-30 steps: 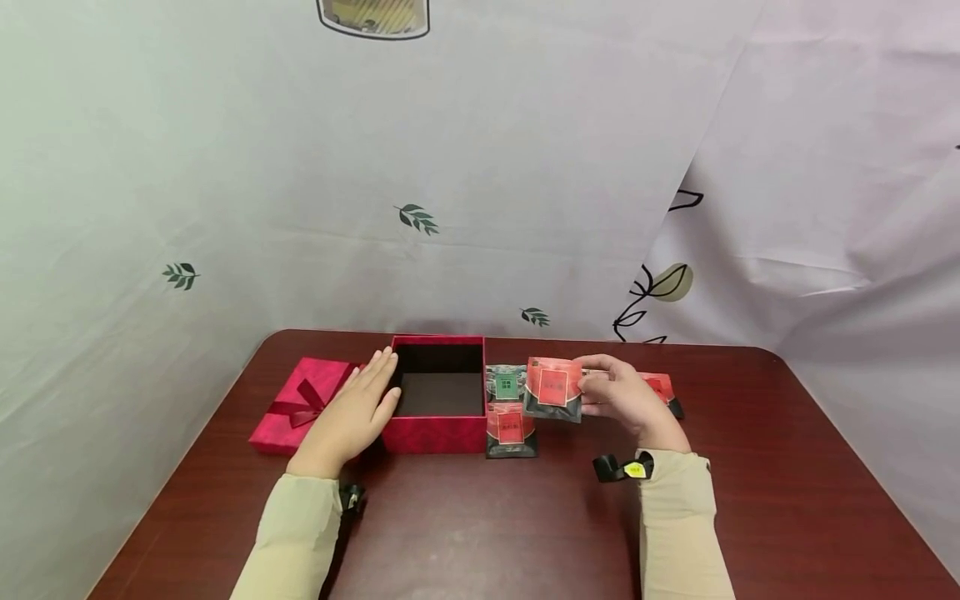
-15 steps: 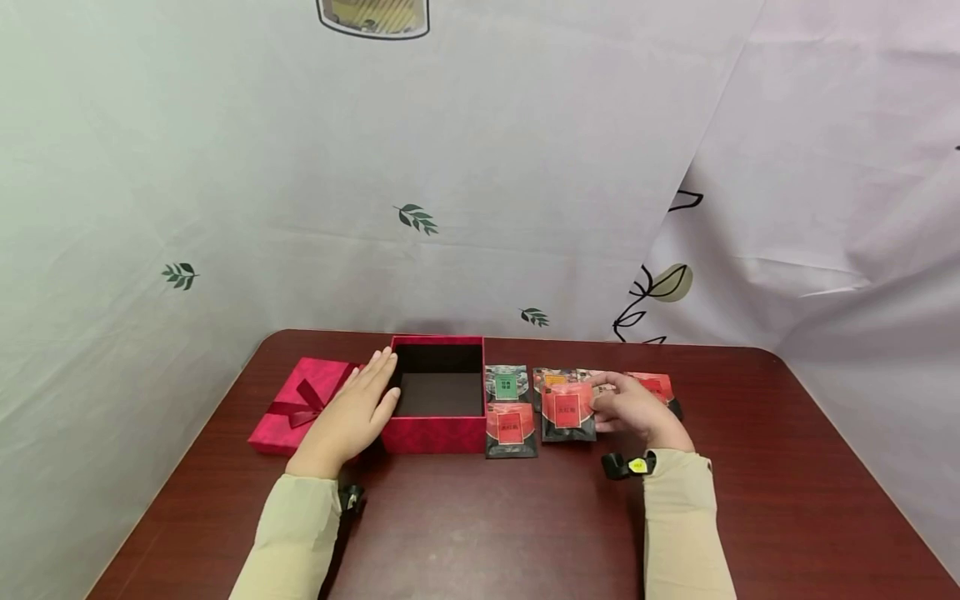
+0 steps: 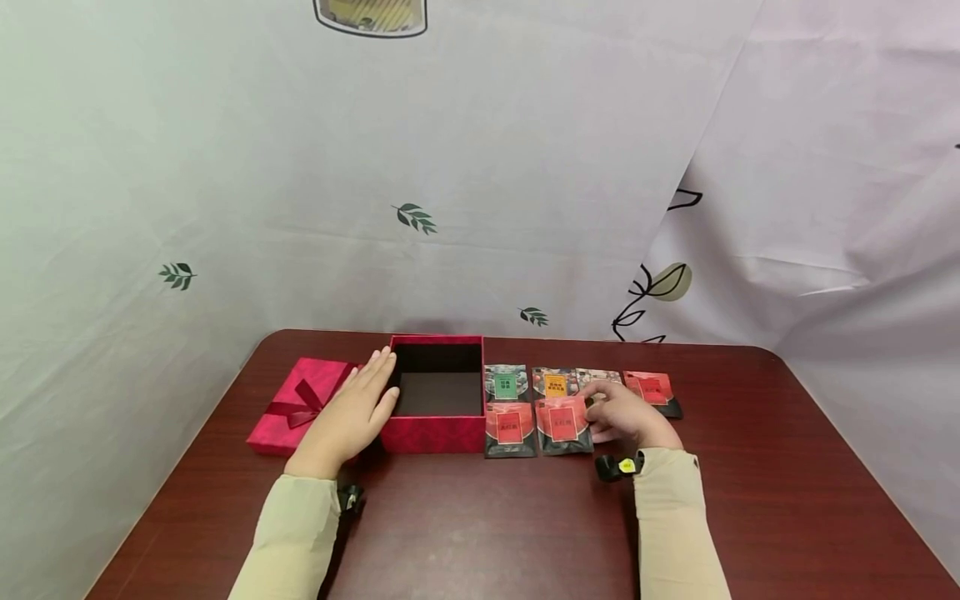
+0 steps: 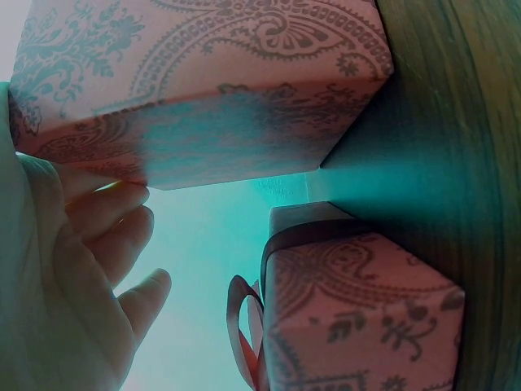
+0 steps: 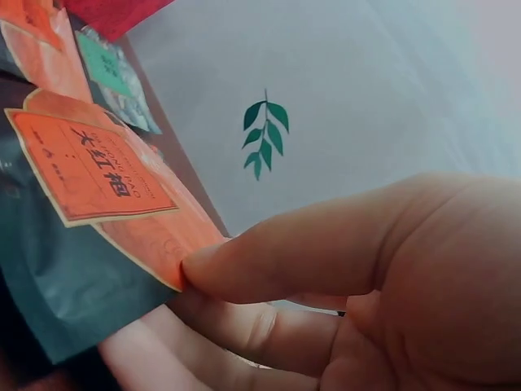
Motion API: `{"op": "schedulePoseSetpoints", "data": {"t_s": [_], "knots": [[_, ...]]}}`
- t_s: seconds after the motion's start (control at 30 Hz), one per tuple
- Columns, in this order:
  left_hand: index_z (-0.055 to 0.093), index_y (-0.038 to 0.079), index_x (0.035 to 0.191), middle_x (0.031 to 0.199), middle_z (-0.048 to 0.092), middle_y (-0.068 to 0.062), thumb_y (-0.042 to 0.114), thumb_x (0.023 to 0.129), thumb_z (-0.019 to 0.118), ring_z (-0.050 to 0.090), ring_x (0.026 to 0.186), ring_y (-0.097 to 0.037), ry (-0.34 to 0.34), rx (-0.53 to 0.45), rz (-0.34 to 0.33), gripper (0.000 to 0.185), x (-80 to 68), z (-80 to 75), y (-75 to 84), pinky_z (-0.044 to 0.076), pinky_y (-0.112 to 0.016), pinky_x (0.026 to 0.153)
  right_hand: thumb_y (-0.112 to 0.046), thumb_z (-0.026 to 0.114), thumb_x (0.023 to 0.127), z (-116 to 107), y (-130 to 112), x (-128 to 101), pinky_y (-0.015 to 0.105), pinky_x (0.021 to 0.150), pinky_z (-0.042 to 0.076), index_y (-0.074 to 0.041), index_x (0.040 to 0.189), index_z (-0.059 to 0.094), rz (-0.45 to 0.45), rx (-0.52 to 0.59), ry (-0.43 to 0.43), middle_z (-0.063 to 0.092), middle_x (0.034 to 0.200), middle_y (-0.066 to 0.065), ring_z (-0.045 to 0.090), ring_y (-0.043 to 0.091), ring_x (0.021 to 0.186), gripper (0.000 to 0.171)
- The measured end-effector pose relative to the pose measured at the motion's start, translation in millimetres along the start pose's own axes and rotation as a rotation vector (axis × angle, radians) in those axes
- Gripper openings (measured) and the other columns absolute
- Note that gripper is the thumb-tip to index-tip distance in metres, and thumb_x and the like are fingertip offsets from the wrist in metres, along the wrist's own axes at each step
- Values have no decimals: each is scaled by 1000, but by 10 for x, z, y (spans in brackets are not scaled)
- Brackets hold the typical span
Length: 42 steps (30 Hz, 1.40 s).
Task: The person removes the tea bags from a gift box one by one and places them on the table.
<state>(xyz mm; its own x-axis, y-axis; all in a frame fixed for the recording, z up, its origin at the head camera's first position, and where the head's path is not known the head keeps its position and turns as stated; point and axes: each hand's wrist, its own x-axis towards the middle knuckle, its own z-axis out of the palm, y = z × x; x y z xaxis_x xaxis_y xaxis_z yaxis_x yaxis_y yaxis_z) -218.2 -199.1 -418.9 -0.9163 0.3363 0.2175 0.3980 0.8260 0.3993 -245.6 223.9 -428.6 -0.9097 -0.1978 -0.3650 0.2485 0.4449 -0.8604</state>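
My right hand (image 3: 626, 417) pinches the right edge of a red and black tea packet (image 3: 562, 425) between thumb and fingers. In the right wrist view this tea packet (image 5: 98, 179) shows an orange-red label. Directly left of it lies a second red tea packet (image 3: 510, 429), in front of a green-labelled packet (image 3: 506, 384). My left hand (image 3: 348, 417) rests with straight fingers against the left side of a red patterned box (image 3: 435, 435), whose dark inside faces up. In the left wrist view the fingertips meet the box wall (image 4: 236, 138).
Left of the box lies its red lid (image 3: 300, 400) with a ribbon bow, partly behind my left hand. Behind the held packet are a yellow-labelled packet (image 3: 555, 382) and a pale one (image 3: 597, 380). Another red packet (image 3: 651, 390) lies to the right. A white curtain (image 3: 480, 167) hangs behind the table.
My right hand has brought the red tea packet down and toward me, then slightly left, beside the other red packet. The yellow-labelled packet behind has come into view. My left hand stays put.
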Motion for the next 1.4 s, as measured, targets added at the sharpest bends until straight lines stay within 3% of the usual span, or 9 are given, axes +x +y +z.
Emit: {"op": "schedulePoseSetpoints", "data": {"t_s": [0.33,0.73,1.03,1.23,1.4], "knots": [[33,-1,157,164,28,-19,23,106,50,22,152,-36,4,-8,5,59,-11,5,-1,20,-59,121,4,54,95,70,-55,-33,33,58,61,4,124,56,17,-36,5,58,74,10,59,16,56,29],[33,-1,157,164,27,-19,24,106,50,22,153,-36,-3,-16,5,59,-5,-2,3,20,-59,121,-3,60,96,13,-151,-151,36,65,58,7,132,52,31,-172,53,63,91,13,60,24,69,38],[31,-2,157,165,24,-19,25,106,51,20,152,-39,-15,-46,-9,61,-56,-27,-29,19,-60,121,-9,57,99,9,-152,-104,35,66,58,8,131,56,-72,-214,104,66,96,16,63,23,73,36],[31,-3,157,166,22,-20,29,105,54,15,153,-42,-44,-146,-30,65,-59,-60,-26,17,-61,121,-8,53,100,-73,-141,-92,39,73,58,6,125,61,-229,-181,294,67,99,22,67,27,79,30],[35,-4,155,164,26,-22,27,104,57,17,152,-44,-38,-161,-22,63,-28,-65,-18,18,-62,120,-6,53,102,-206,-136,-139,37,73,61,9,118,64,-318,-52,464,69,94,23,68,20,78,25]]}}
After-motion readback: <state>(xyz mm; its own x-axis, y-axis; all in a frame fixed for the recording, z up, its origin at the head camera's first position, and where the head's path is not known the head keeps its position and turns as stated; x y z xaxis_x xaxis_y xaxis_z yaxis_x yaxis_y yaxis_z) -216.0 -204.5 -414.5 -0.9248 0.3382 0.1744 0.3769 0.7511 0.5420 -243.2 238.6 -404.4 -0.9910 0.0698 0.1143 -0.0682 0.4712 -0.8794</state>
